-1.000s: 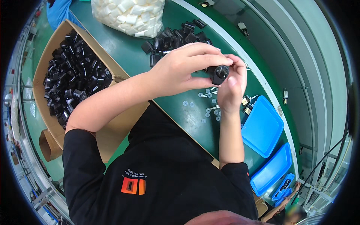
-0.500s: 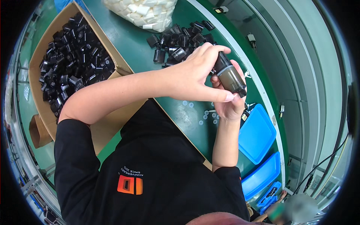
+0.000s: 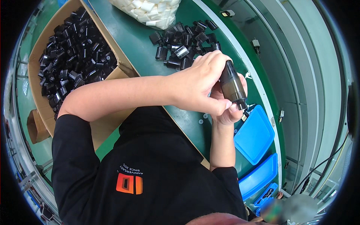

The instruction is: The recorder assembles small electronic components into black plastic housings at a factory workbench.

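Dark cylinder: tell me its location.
The dark cylinder is right of centre in the head view, held by the left hand and right hand, near a blue tray.

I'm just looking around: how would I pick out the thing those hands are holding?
Find the green table right of the big cardboard box. Over it, up from the blue trays in the picture, the left hand and right hand hold a dark cylinder. Unlike the black parts piled beyond, it looks longer, with a smoky brownish lower body.
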A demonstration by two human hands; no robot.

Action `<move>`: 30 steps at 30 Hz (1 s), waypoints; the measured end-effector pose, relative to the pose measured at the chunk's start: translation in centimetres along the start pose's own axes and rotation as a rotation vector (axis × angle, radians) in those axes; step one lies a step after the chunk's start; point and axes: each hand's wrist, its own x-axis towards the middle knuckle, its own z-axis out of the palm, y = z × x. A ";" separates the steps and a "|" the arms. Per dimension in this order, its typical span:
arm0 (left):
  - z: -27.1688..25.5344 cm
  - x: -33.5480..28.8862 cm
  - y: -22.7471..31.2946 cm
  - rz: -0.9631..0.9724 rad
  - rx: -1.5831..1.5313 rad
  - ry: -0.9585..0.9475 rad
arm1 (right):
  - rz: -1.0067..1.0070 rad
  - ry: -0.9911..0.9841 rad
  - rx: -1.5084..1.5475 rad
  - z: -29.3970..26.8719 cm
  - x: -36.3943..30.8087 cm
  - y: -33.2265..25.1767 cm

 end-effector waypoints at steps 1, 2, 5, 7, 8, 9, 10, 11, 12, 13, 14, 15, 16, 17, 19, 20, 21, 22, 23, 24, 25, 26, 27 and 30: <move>0.3 -0.1 0.1 0.017 -0.018 0.007 | -0.006 -0.024 -0.145 -0.5 -0.2 0.0; 0.5 -0.1 0.0 0.021 -0.020 0.000 | -0.012 -0.019 -0.146 -0.7 -0.4 0.0; 0.2 0.3 0.1 0.022 -0.025 -0.011 | 0.051 -0.017 -0.073 -1.1 -0.2 -0.2; -0.4 0.2 -0.5 -0.085 -0.009 -0.053 | 0.080 -0.068 0.000 -1.1 0.6 -0.2; -0.7 0.7 -0.4 -0.144 0.008 -0.085 | 0.119 -0.142 0.100 -1.4 1.2 -0.8; -1.3 1.0 -0.2 -0.141 0.159 -0.124 | 0.157 -0.108 -0.029 -1.5 1.7 -2.0; -1.8 0.9 -0.4 -0.177 0.127 -0.050 | 0.058 -0.075 -0.242 -1.0 2.4 -3.1; -2.6 0.7 -0.2 -0.165 0.147 -0.007 | 0.085 -0.047 -0.431 -1.3 3.2 -4.7; -3.8 0.5 0.1 -0.156 0.167 0.040 | 0.115 -0.018 -0.617 -2.3 4.3 -6.5; -5.7 0.4 0.8 -0.101 0.265 0.024 | 0.062 0.029 -0.847 -4.3 5.8 -7.6; -7.2 0.6 1.8 -0.039 0.350 0.005 | 0.011 0.094 -1.086 -7.4 7.3 -9.3; -8.8 0.5 2.5 -0.045 0.395 -0.044 | 0.023 0.245 -1.409 -10.4 8.5 -11.0; -10.5 0.0 2.9 -0.052 0.445 -0.090 | 0.046 0.402 -1.727 -13.5 9.4 -12.8; -12.0 -1.1 2.8 -0.164 0.447 -0.058 | 0.063 0.417 -1.896 -18.5 9.9 -14.5; -15.9 -4.8 1.2 -0.337 0.467 0.118 | 0.142 0.449 -2.121 -26.3 9.3 -16.4; -18.0 -7.6 0.0 -0.412 0.497 0.272 | 0.198 0.443 -2.169 -27.8 9.6 -16.3; -20.3 -11.1 -0.9 -0.472 0.507 0.402 | 0.216 0.417 -2.128 -27.5 10.1 -15.9; -22.1 -14.6 -1.1 -0.544 0.537 0.547 | 0.230 0.344 -2.138 -26.5 10.7 -15.8; -22.7 -16.6 -0.4 -0.609 0.660 0.595 | 0.360 0.280 -2.175 -24.4 11.4 -15.7; -23.7 -18.8 -1.6 -0.636 0.656 0.599 | 0.447 0.221 -2.254 -24.8 11.6 -16.9; -23.7 -20.1 -1.4 -0.740 0.709 0.559 | 0.477 0.214 -2.317 -22.9 12.0 -17.2; -24.2 -21.6 -2.7 -0.759 0.627 0.521 | 0.413 0.416 -2.315 -25.1 12.4 -18.3; -24.1 -23.7 -3.6 -0.858 0.559 0.469 | 0.294 0.482 -2.267 -24.5 13.7 -17.8; -23.2 -25.2 -6.0 -0.990 0.753 0.029 | 0.121 0.312 -2.021 -31.7 18.8 -17.5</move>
